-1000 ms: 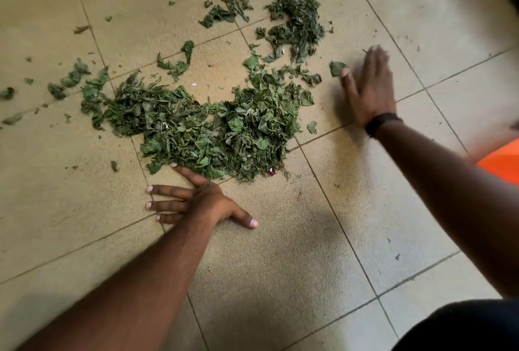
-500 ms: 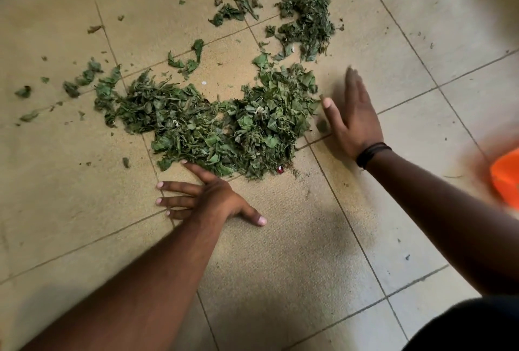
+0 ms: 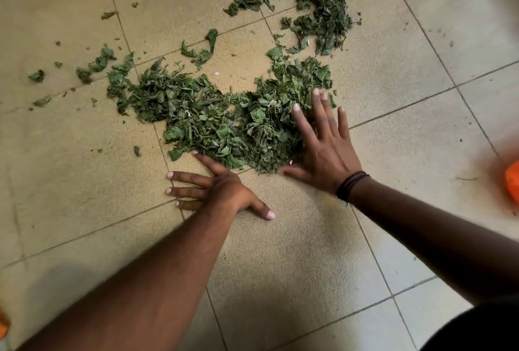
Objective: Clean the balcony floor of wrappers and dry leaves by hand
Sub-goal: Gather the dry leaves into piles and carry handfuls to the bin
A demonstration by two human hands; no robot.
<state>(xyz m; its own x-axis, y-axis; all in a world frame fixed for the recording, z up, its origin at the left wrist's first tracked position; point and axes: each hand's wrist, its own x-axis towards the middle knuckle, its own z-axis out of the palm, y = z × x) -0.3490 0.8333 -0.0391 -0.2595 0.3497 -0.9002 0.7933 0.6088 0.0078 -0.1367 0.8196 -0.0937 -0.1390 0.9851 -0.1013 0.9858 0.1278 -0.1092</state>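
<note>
Beside pile (image 3: 213,123) edges, both hands (image 3: 222,187) (image 3: 323,148) lie flat.

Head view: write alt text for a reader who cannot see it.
Two bare hands lie flat with fingers spread on a tiled floor, the right hand on a large pile of green leaves, the left hand at its near edge. Smaller leaf clumps lie scattered beyond.

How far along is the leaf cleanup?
Done: most leaves are raked into one main pile on the tiles.
In hand: the right hand lies flat on the pile's right edge, fingers straight; the left hand rests spread on the floor at its near edge.
Left: a second clump farther back, scattered bits to the left, and lifting it all off. No wrappers visible.
</note>
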